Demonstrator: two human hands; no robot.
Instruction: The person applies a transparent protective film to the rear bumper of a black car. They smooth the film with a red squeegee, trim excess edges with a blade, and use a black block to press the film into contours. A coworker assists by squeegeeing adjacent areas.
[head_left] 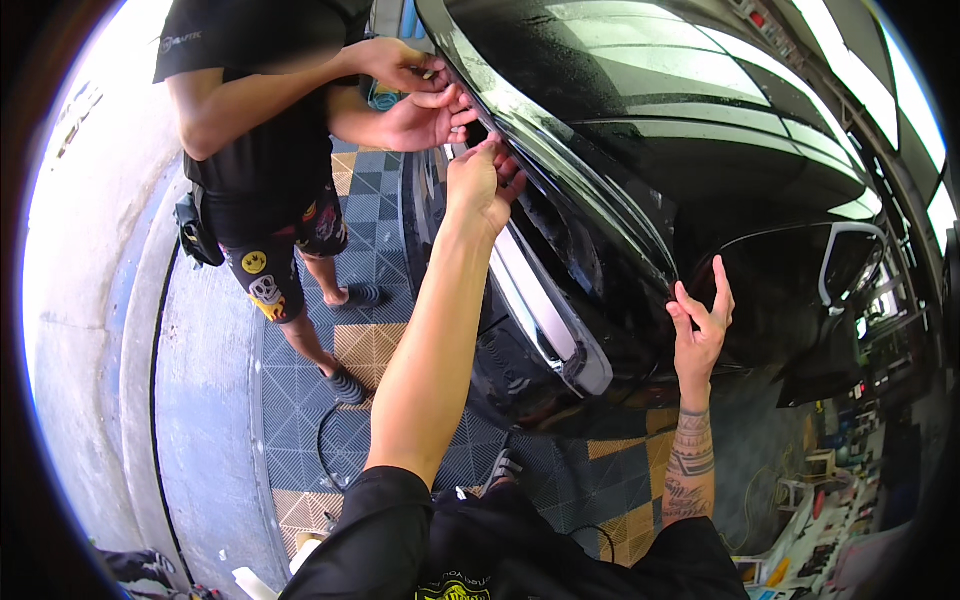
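Your left hand [478, 188] is at twelve o'clock, right hand [700, 325] at three, wide apart along the edge of that glossy black, curved car panel [640, 165]; it slants eleven to five. Left's nearer the black-shirted co-worker's lower hand [422, 122]. Pinching or not? Can't quite tell.

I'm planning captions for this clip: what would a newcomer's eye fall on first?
Probably the glossy black car, filling the centre and upper right with bright reflections, with the wearer's left hand and right hand at its panel edge. Next, at upper left, a co-worker in patterned shorts reaches toward the same edge. Below, tan and grey floor tiles make a bold checkered pattern.
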